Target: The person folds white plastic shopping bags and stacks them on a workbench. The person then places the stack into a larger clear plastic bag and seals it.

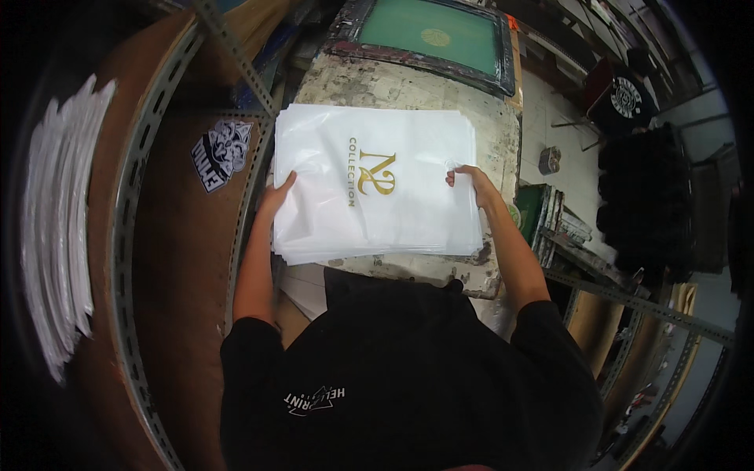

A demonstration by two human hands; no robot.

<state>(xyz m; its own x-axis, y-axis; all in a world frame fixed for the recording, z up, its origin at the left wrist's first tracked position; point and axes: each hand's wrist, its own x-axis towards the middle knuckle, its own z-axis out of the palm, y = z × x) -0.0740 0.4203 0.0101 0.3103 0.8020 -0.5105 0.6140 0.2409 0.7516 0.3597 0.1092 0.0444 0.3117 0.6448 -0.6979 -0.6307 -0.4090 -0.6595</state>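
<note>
A stack of white plastic bags (322, 220) with a gold print on the top one lies across the near part of a paint-stained work table (440, 86). At the stack's left edge, my left hand (278, 193) grips the bags with its thumb on top and its other fingers hidden below. My right hand (474, 184) is closed at the right edge, its fingertips pinching the bags from above. The sheets are slightly uneven along the edges, and the top bag shows creases near my left hand.
Farther back on the table lies a dark-framed screen-printing frame (432, 35) with green mesh. To the left stands a metal-edged shelf (181, 251) with a sticker (224, 155) and a white stack (63, 220). Several more frames (542, 216) lean at the right, beside a small tin (550, 160) on the floor.
</note>
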